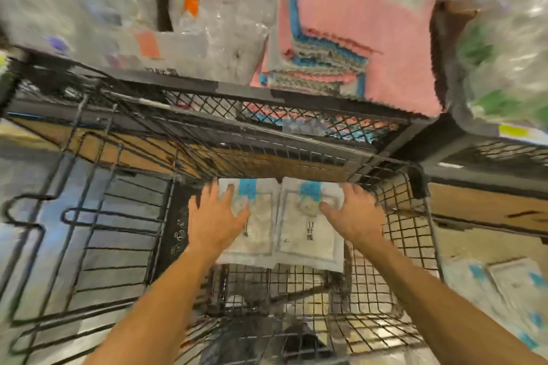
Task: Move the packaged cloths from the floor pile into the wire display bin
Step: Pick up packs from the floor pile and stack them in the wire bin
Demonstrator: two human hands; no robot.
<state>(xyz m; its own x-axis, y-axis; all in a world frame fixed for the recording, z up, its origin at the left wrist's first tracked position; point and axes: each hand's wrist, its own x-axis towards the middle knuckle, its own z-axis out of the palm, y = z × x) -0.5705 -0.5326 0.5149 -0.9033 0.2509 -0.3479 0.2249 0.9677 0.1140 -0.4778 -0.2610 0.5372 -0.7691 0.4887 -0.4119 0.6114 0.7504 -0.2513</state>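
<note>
Two packaged cloths lie side by side on the far part of the black wire display bin's [397, 234] floor, each white with a blue label at its top. My left hand [215, 215] rests flat with spread fingers on the left package [258, 243]. My right hand [351, 213] lies with straight fingers on the right edge of the right package [308, 237]. Neither hand grips anything. A pile of the same packaged cloths [504, 284] lies on the floor at the lower right, outside the bin.
A black wire rack [98, 225] stands to the left of the bin. Behind the bin, a mesh shelf [267, 107] carries stacked pink and blue cloths [350, 38] and plastic-wrapped goods [148, 9]. Cardboard [486, 201] lies at the right.
</note>
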